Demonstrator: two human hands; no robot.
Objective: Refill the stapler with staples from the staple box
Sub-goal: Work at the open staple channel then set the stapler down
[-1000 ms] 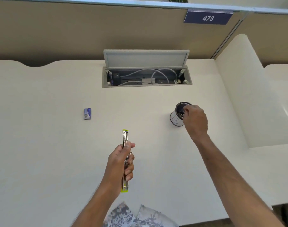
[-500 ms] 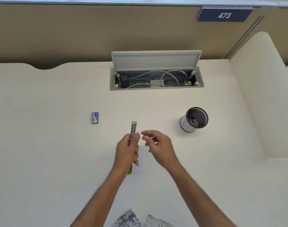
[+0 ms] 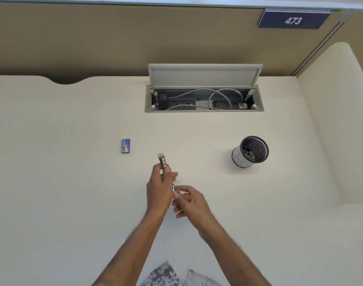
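Note:
A slim metal stapler (image 3: 162, 162) with a lime-green tip points away from me, held above the desk in my left hand (image 3: 159, 189); its rear half is hidden by the fingers. My right hand (image 3: 190, 201) is blurred and sits right against the stapler's near end, fingers curled, with a thin metal piece showing between the two hands. Whether it grips anything is unclear. The small blue staple box (image 3: 126, 145) lies shut on the desk, up and to the left of the stapler, apart from both hands.
A black mesh cup (image 3: 251, 151) with a white label stands on the desk to the right. An open cable hatch (image 3: 204, 100) with sockets and wires is set into the desk at the back. A cream side panel (image 3: 331, 120) bounds the right.
My right hand left the mesh cup and came back left to the stapler's near end. My left hand kept hold of the stapler. The camera view shifted left.

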